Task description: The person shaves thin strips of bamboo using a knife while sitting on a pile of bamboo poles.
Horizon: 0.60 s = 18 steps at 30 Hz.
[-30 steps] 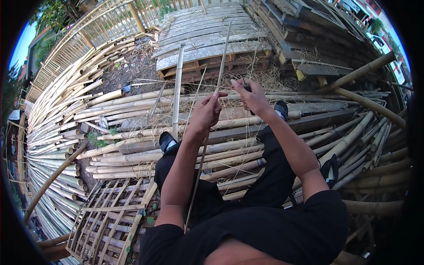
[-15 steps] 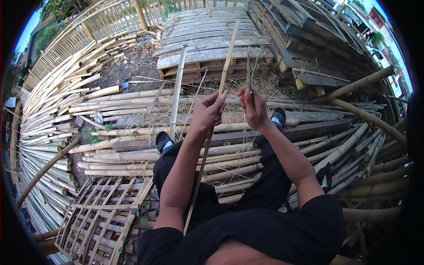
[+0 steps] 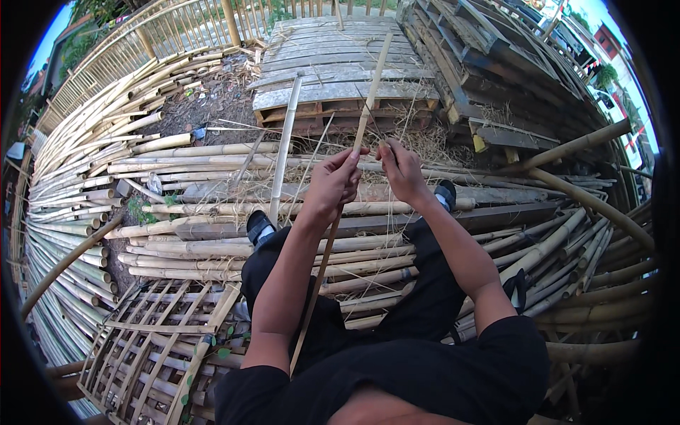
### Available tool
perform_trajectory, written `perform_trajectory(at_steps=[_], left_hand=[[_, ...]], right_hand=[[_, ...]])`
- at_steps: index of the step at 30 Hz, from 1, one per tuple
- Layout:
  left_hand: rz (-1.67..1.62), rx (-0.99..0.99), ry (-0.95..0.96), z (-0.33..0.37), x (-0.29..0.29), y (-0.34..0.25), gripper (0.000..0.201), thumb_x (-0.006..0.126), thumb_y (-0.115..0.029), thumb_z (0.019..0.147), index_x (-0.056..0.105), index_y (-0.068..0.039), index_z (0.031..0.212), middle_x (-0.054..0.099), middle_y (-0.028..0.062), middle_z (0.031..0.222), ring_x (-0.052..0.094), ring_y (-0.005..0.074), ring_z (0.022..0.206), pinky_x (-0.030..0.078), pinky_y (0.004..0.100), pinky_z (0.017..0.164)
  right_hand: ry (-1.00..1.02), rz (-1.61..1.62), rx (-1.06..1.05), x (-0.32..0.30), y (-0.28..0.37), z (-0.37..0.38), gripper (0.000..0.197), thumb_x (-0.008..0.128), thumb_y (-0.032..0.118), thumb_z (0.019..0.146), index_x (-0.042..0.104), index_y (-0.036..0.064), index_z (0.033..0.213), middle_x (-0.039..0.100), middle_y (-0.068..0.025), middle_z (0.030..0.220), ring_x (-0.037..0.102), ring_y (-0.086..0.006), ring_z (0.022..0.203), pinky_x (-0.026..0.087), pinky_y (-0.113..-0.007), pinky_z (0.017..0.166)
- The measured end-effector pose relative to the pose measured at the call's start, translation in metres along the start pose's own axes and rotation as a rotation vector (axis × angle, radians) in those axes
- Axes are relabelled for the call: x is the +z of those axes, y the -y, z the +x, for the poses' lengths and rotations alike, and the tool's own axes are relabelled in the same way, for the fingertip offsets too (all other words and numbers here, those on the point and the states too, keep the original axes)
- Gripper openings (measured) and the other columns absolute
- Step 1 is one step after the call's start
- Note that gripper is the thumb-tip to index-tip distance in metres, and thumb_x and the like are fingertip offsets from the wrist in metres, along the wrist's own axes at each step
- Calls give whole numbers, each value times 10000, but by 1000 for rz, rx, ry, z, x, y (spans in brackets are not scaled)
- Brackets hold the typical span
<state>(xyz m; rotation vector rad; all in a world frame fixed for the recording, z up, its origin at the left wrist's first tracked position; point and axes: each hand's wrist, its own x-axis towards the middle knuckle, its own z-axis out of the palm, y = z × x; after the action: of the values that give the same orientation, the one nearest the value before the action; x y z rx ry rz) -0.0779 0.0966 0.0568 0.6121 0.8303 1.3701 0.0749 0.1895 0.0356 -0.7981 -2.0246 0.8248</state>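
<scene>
Blade (image 3: 376,126) and bamboo strip (image 3: 375,79) are now crossing in our view: a half second earlier the dark tool was standing upright and apart to the right, and now we are slanting it leftward over the strip's line. For the work, that is bringing the blade into a cutting or shaving position, as we are judging it; whether it is actually touching, we cannot tell. Our left hand (image 3: 333,185) is staying nearly closed, pinching the strip between thumb and fingers. Our right hand (image 3: 401,173) is curling closed around the tool's handle, which the fingers are mostly hiding. The strip is running from above our hands down past the left forearm toward our shirt (image 3: 397,379). As for edges, its upper end is overlapping the low pallet (image 3: 312,71) in view, while stacked pallets (image 3: 489,85) are bounding the far right. Leaning poles (image 3: 584,145) are standing well apart from our right forearm, so we are apparently having room outward; toward the body, lap and shirt are limiting us.
</scene>
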Motion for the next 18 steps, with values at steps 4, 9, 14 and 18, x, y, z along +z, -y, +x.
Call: perform_trajectory(at_steps=[4,9,14,18], left_hand=[[-41,-42,16,-1,0,-6,296,453,-272,986,586,-35,1104,343,-70,559,284,12,400,219,167,362],[71,-20,40,-2,0,-9,367,363,-284,1012,539,13,1136,300,-71,539,251,19,385,209,175,352],[102,-41,68,-5,-4,-9,374,349,-281,1015,513,33,1134,314,-63,529,246,21,372,215,177,337],[141,-69,94,-3,2,-4,355,338,-271,1016,522,27,1073,351,-45,523,264,31,356,222,182,328]], right_hand=[[-20,90,108,-3,1,-4,312,426,260,978,526,11,818,432,-62,531,414,-135,460,341,-311,469],[-61,182,174,2,6,-1,351,429,296,976,533,18,790,426,-47,511,409,-117,458,332,-304,461],[-128,65,111,5,6,0,334,453,293,964,549,20,798,407,-49,535,379,-105,485,313,-300,481],[-138,217,203,0,-6,2,360,466,349,965,547,37,805,395,13,534,348,-62,463,286,-252,441]])
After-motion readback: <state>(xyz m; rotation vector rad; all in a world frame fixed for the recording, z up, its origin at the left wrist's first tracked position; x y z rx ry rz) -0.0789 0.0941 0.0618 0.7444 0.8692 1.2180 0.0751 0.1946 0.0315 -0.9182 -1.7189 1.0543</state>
